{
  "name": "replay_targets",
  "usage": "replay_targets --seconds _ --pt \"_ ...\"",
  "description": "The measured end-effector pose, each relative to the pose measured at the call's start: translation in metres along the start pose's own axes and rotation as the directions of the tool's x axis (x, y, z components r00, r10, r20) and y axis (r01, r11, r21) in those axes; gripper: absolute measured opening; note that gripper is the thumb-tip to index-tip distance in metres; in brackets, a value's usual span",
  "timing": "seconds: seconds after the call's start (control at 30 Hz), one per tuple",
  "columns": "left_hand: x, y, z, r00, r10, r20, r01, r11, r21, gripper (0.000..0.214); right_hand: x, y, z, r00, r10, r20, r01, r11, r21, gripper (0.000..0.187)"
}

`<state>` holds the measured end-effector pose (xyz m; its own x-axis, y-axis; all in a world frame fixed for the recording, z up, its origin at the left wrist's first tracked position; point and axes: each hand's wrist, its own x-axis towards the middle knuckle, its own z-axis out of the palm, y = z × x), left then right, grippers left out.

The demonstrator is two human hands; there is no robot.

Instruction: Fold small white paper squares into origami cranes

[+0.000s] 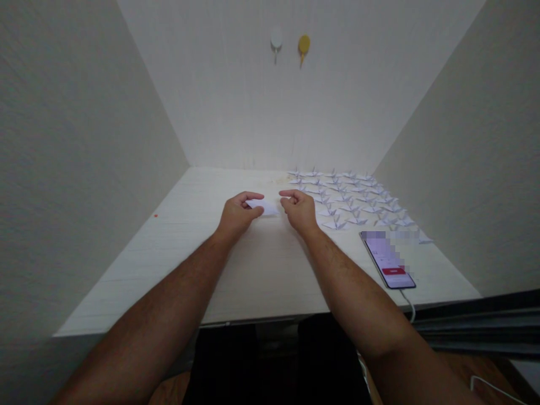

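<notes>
My left hand (241, 214) holds a small piece of folded white paper (266, 208) between thumb and fingers, a little above the white table. The paper comes to a point on its right side. Just right of that point is my right hand (298, 209), its index finger stretched to the left and apart from the thumb, the other fingers curled. Nothing shows in its grip, and I cannot tell whether it touches the paper. Beyond my right hand, several folded white paper cranes (348, 199) stand in rows on the table.
A lit phone (388, 260) lies at the table's right front, with a white cable (408, 306) running over the edge. Walls enclose the table (169, 247) at left, right and back. A white hook (276, 39) and a yellow hook (304, 45) are on the back wall.
</notes>
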<state>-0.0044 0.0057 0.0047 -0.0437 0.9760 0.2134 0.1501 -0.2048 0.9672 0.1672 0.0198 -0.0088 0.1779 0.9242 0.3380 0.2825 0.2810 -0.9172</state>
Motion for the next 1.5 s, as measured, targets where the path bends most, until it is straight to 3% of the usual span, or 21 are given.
replay_targets --seconds 0.13,0.4,0.53,0.67,0.97,1.5 --pt "-0.002 0.005 0.001 1.000 0.005 0.026 -0.005 1.000 0.028 0.036 0.000 -0.006 0.000 1.000 -0.023 -0.011 0.023 0.999 0.049 0.031" --pt "-0.002 0.004 -0.001 0.999 0.030 0.041 -0.032 0.998 0.046 0.034 -0.008 -0.009 0.004 0.979 0.014 0.201 -0.036 0.993 0.109 0.029" --pt "0.001 -0.001 0.001 0.996 -0.016 0.090 0.027 0.993 -0.118 0.034 -0.008 -0.011 0.005 0.973 0.007 0.229 -0.042 0.988 0.146 0.019" --pt "0.005 -0.006 0.002 0.997 -0.052 0.048 0.063 0.963 -0.262 0.024 -0.008 -0.012 0.006 0.968 0.025 0.248 -0.071 0.981 0.178 0.016" --pt "0.001 -0.004 0.005 0.994 0.009 0.111 0.013 0.980 -0.199 0.017 -0.011 -0.011 0.006 0.963 -0.009 0.269 -0.033 0.988 0.152 0.019" --pt "0.001 -0.006 0.005 0.997 0.067 0.044 -0.060 0.989 -0.133 0.019 -0.014 -0.017 0.006 0.960 0.004 0.280 -0.026 0.997 0.075 0.022"
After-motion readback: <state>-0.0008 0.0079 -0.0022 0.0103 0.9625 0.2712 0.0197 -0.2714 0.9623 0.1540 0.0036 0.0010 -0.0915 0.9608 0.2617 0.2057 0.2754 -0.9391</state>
